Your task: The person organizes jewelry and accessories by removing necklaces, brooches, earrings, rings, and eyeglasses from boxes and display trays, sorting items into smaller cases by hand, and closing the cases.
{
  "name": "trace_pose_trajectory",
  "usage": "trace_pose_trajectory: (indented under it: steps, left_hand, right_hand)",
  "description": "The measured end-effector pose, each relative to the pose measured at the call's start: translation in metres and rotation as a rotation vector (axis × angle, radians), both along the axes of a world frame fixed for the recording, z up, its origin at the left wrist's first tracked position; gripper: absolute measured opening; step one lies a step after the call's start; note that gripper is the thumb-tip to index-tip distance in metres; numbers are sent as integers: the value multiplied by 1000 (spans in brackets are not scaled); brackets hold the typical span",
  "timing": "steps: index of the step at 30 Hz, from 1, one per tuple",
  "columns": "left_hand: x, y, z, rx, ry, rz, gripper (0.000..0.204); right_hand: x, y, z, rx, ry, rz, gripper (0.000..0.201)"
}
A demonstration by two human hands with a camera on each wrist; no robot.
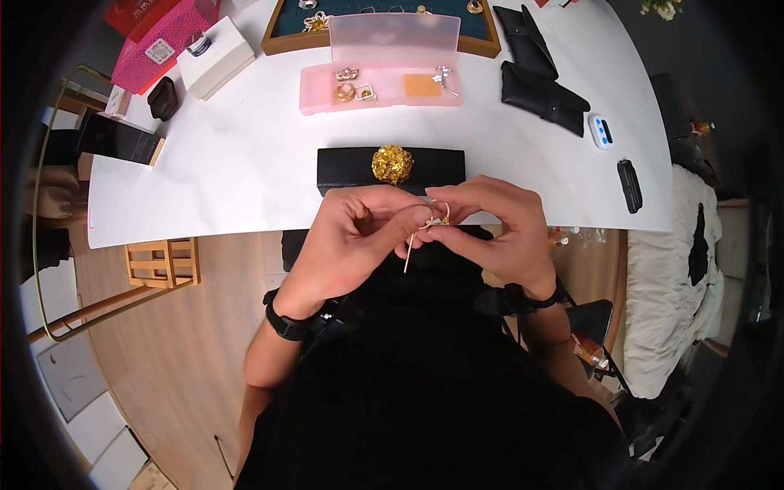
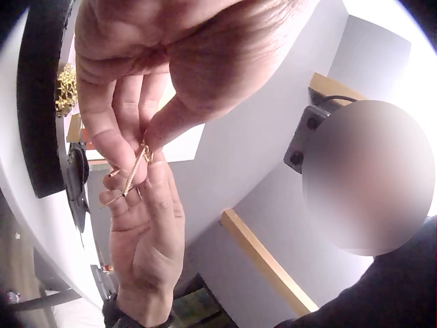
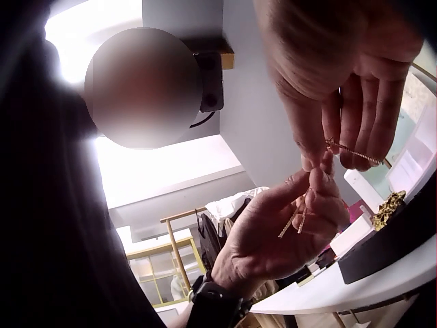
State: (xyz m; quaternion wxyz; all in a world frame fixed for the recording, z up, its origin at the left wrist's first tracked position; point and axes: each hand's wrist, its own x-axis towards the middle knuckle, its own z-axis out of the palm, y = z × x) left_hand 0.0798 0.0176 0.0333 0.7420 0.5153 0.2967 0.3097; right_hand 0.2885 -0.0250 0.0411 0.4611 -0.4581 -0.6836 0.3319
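Observation:
Close above the desk's front edge, both hands meet on a thin gold chain [image 1: 409, 255]. My left hand [image 1: 347, 237] pinches it between thumb and forefinger, and one end hangs straight down below the fingers. My right hand [image 1: 502, 229] pinches another part, with a small loop standing up between thumb and forefinger. In the left wrist view the twisted strand [image 2: 133, 174] slants from the left fingertips. From the right wrist, a length of the chain [image 3: 358, 154] crosses the right fingers. The fingertips hide the join. Just behind the hands lies a long black box [image 1: 347, 167] bearing a crumpled gold ball [image 1: 392, 165].
A pink case [image 1: 314, 96] with its lid up holds several jewellery pieces. Behind it stands a wooden tray [image 1: 482, 42] of jewellery. Black pouches [image 1: 543, 96], a white device [image 1: 601, 131] and a black object [image 1: 630, 186] lie right; a white box [image 1: 219, 65] sits left.

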Motion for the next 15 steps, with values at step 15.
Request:
trace_pose_trajectory:
  steps: [15]
  left_hand:
    - [-10,-8,-4,-17,12,78,12]
  right_hand:
    - [-7,0,-3,118,-68,-15,29]
